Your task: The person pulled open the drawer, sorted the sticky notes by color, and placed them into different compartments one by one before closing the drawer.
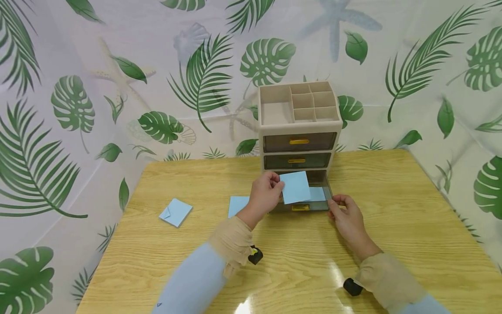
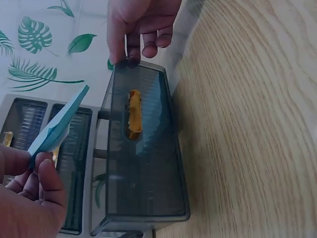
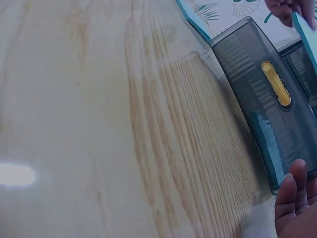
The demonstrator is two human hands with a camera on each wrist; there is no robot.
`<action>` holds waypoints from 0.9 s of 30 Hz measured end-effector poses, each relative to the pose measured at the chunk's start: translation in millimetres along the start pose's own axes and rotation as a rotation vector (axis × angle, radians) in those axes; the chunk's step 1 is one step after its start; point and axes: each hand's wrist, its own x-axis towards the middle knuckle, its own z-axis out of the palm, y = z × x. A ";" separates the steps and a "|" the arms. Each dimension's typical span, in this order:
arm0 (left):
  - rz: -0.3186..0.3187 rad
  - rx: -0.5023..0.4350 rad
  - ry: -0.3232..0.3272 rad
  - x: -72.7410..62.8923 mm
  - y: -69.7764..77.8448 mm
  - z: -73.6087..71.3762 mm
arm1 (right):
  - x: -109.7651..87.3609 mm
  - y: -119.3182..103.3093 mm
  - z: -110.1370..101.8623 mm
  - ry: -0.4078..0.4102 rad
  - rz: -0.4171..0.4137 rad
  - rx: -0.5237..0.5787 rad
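My left hand (image 1: 265,194) pinches a light blue square of paper (image 1: 295,187) by its left edge, above the open bottom drawer. Seen from the left wrist, this paper (image 2: 59,121) is edge-on and looks layered. The smoky see-through drawer (image 1: 327,192) is pulled out of a beige desktop organizer (image 1: 298,127) and has a yellow handle (image 1: 300,208). Inside at the right lies another light blue paper (image 1: 317,194), also visible through the drawer front in the right wrist view. My right hand (image 1: 349,220) holds the drawer's right front corner with thumb and fingers.
On the table (image 1: 188,261), a blue paper with a folded corner (image 1: 176,212) lies at the left. Another blue paper (image 1: 237,205) sits left of the drawer, partly behind my left wrist. Two upper drawers (image 1: 299,142) are closed. A leaf-printed cloth (image 1: 157,65) hangs behind.
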 end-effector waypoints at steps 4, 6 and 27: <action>-0.012 0.098 0.018 11.5 2.6 9.4 | 0.2 0.0 -0.1 -0.002 0.000 -0.001; -0.021 0.127 0.020 16.9 2.3 12.6 | 0.0 0.1 -0.2 0.000 -0.001 0.002; -0.102 0.379 -0.114 38.3 -7.2 40.0 | -0.4 0.4 0.0 -0.006 0.017 0.019</action>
